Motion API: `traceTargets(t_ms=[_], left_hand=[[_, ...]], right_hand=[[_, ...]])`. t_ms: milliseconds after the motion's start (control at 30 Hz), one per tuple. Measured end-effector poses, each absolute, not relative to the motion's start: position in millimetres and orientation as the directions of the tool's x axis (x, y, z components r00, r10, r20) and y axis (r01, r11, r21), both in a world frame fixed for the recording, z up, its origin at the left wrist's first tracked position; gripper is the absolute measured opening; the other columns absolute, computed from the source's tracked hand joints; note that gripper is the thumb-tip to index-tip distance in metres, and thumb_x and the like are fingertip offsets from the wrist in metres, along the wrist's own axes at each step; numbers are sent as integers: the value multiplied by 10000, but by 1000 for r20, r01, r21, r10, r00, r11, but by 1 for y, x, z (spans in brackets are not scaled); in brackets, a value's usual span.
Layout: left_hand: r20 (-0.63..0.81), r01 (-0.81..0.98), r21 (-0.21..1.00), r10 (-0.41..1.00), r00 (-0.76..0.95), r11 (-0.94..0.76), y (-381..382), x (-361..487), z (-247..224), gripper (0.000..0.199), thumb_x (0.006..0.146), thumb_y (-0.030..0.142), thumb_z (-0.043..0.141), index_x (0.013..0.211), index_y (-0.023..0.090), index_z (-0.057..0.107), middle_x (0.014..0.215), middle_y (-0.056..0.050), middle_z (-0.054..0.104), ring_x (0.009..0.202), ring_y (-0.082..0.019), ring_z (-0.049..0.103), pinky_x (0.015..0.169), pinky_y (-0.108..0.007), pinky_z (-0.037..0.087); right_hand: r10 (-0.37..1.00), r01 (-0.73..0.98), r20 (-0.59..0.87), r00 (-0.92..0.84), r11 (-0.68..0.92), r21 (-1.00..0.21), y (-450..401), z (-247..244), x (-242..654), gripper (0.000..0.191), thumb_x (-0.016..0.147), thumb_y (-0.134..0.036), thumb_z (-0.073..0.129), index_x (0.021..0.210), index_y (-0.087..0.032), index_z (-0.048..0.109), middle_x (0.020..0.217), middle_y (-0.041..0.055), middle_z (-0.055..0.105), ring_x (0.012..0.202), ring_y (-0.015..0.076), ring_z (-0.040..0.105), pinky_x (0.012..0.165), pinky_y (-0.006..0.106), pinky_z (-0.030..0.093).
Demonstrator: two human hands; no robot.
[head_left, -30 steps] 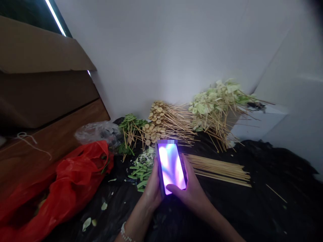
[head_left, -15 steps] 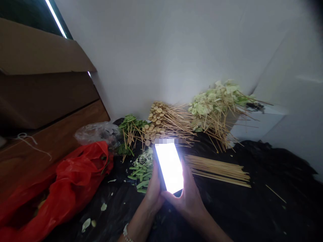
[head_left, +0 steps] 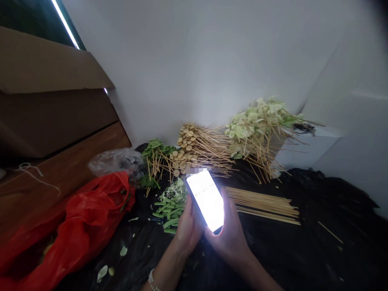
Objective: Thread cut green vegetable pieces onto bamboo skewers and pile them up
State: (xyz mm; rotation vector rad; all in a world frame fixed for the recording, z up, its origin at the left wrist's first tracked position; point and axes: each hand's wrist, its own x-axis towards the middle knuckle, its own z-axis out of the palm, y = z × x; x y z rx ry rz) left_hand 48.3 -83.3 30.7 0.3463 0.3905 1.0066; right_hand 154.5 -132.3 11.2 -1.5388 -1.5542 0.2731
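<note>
Phone above black plastic sheeting, white wall behind.

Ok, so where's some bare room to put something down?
The black plastic looks bare below the stick bundle, between the right hand and a loose stick. It's crowded along the wall with round slices, skewers and pale leaves; scraps lie by the red bag.

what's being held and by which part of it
A lit phone: left grip on its left side, right grip on its right side and lower end.
</note>
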Motion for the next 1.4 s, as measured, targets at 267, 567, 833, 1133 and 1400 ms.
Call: traceTargets(t_ms=[267, 567, 833, 1133, 1400], left_hand=[[-217, -631, 581, 846, 487, 513, -81, 50, 24, 470, 930, 461, 413, 1254, 151, 553, 1121, -110, 667, 1041, -218, 615, 934, -353, 451], [-346, -555, 682, 879, 329, 476, -55, 13, 27, 348, 917, 357, 472, 1123, 133, 641, 1015, -109, 701, 932, -179, 653, 814, -282, 504], [-364, -562, 678, 881, 302, 473, -45, 6, 28, 287, 922, 266, 462, 1027, 105, 675, 912, -95, 714, 814, -148, 671, 711, -244, 537], [-346, -520, 676, 848, 401, 522, -56, 33, 26, 329, 922, 327, 465, 1000, 112, 701, 925, -107, 716, 850, -163, 659, 756, -254, 509], [-271, -264, 761, 660, 701, 593, -81, 114, 21, 522, 919, 502, 397, 1066, 90, 681, 1064, -178, 675, 965, -238, 623, 874, -362, 440]], right_hand=[[846, 755, 488, 217, 171, -633, -131, 13, 181, 970, 689, -210, 608, 1492, -226, 64, 1398, 144, 364, 1276, 354, 388, 1023, 531, 378], [781, 805, 451, 433, -110, -582, -132, 9, 284, 998, 636, -328, 644, 1487, -191, 140, 1301, 167, 438, 1186, 366, 457, 934, 513, 424], [754, 759, 337, 563, -310, -573, -140, 7, 378, 1049, 607, -426, 688, 1476, -137, 176, 1373, 227, 416, 1236, 394, 425, 969, 500, 374], [689, 659, 302, 658, -333, -675, -140, 8, 387, 1037, 593, -478, 693, 1465, -170, 223, 1404, 209, 410, 1221, 397, 454, 937, 491, 397], [660, 715, 376, 650, -364, -597, -141, 25, 341, 1032, 630, -425, 668, 1484, -157, 155, 1370, 223, 406, 1233, 412, 421, 952, 543, 384]])
